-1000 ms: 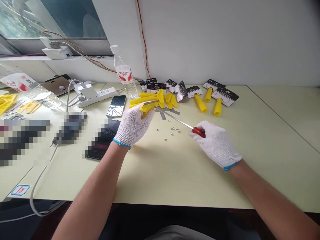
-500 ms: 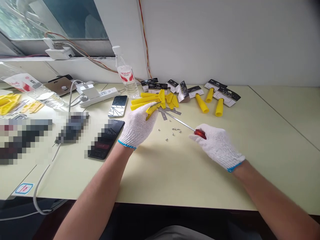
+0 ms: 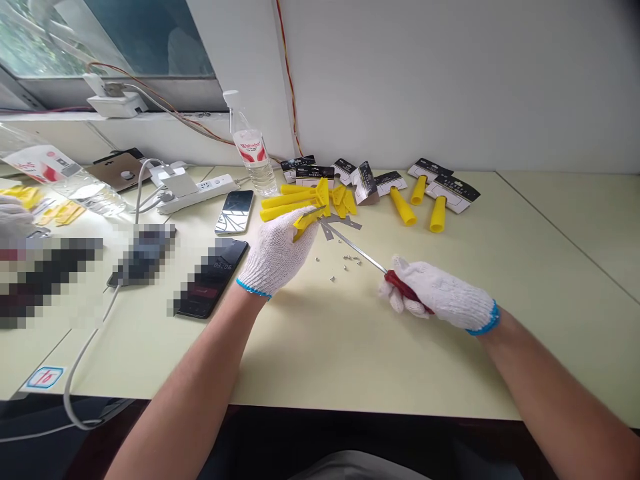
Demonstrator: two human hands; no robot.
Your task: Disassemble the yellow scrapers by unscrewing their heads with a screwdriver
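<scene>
My left hand [image 3: 281, 250], in a white knit glove, is closed on a yellow plastic scraper head [image 3: 305, 220] with a metal blade along it. A screwdriver [image 3: 404, 289] with a red handle lies in my gloved right hand [image 3: 425, 290], thumb along the handle and fingers curled beneath. Its long shaft points up and left, and the tip meets the scraper head or stops just by it; I cannot tell which. Loose flat blades [image 3: 347, 222] and several small screws [image 3: 345, 259] lie between my hands. More yellow scraper parts [image 3: 290, 200] are piled behind my left hand.
Yellow handles [image 3: 403, 208] and black-and-white packaging cards [image 3: 456, 191] lie along the back. A water bottle [image 3: 253, 157] stands by a power strip [image 3: 200, 193]. Phones [image 3: 235, 212] and a white cable [image 3: 83, 353] are at left. Another person's gloved hand [image 3: 15, 219] shows at the left edge.
My right hand has shifted its grip: more of the red handle shows and the fingers are now below it. A co-worker's gloved hand has come in at the left edge.
</scene>
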